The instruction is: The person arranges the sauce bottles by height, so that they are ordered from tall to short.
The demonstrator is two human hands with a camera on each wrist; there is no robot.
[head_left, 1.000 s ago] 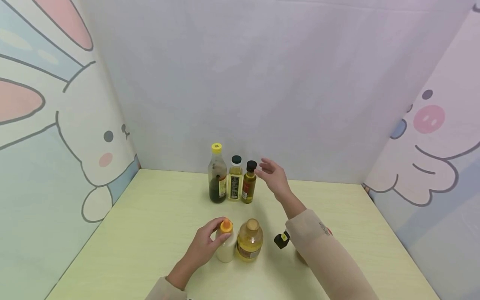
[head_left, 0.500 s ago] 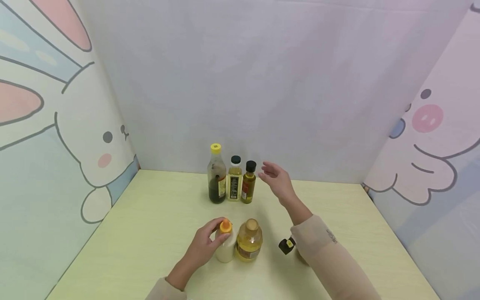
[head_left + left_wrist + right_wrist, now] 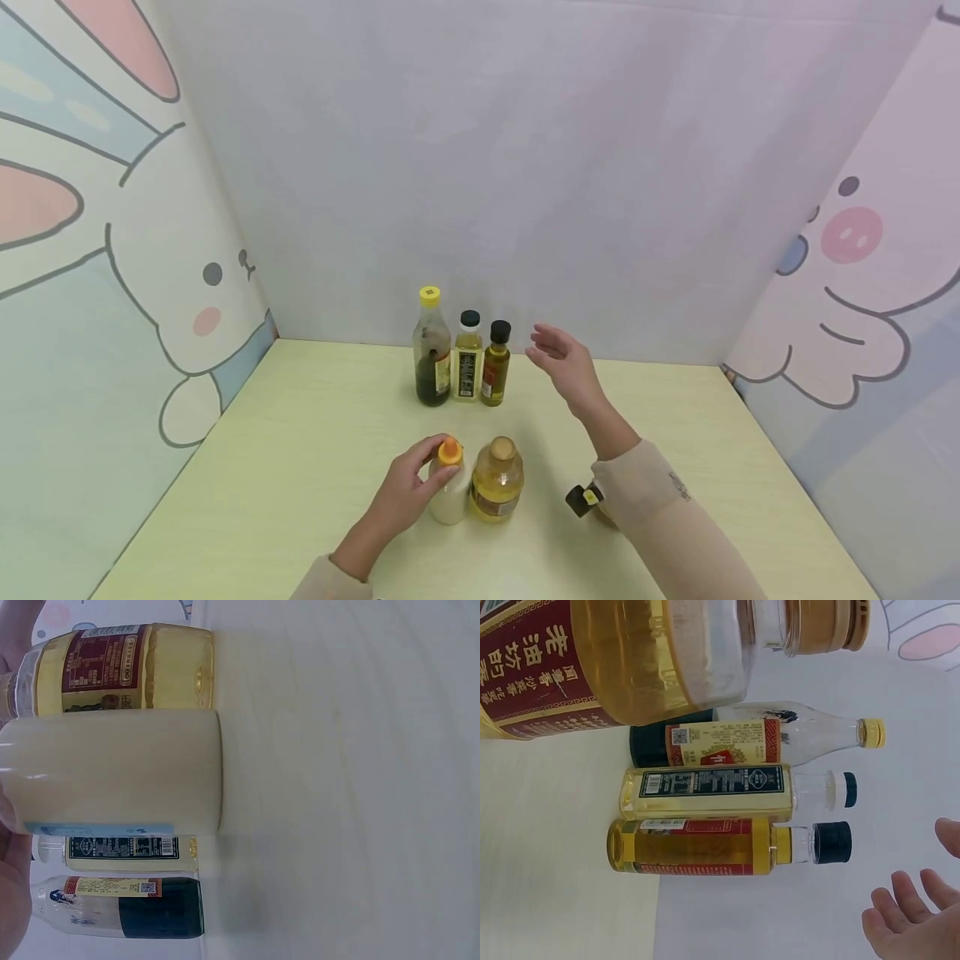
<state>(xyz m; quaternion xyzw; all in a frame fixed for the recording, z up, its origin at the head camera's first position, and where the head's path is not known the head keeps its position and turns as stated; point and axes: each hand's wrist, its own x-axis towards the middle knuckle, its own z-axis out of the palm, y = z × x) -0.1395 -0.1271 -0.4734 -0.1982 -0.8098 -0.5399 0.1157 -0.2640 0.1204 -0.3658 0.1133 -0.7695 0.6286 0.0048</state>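
My left hand (image 3: 408, 483) grips a white squeeze bottle (image 3: 448, 504) near its orange nozzle cap, thumb on one side and fingers on the other. In the left wrist view that squeeze bottle (image 3: 112, 769) fills the middle, its base at the table surface. My right hand (image 3: 566, 367) is raised, fingers loosely extended and holding nothing. It is to the right of a small oil bottle (image 3: 495, 375) with a black cap, with a gap between them. The right wrist view shows the same hand (image 3: 919, 922) apart from the oil bottle (image 3: 697, 846).
Beside the squeeze bottle stands a wide yellow oil bottle (image 3: 498, 483). A yellow-capped dark sauce bottle (image 3: 432, 367) and a square clear bottle (image 3: 467, 371) stand at the back. A small black box (image 3: 583, 500) hangs by the right sleeve, which mostly hides a brownish object (image 3: 604, 518).
My right hand has moved right, away from the small oil bottle, its sleeve shifting with it. The left hand stays on the squeeze bottle.
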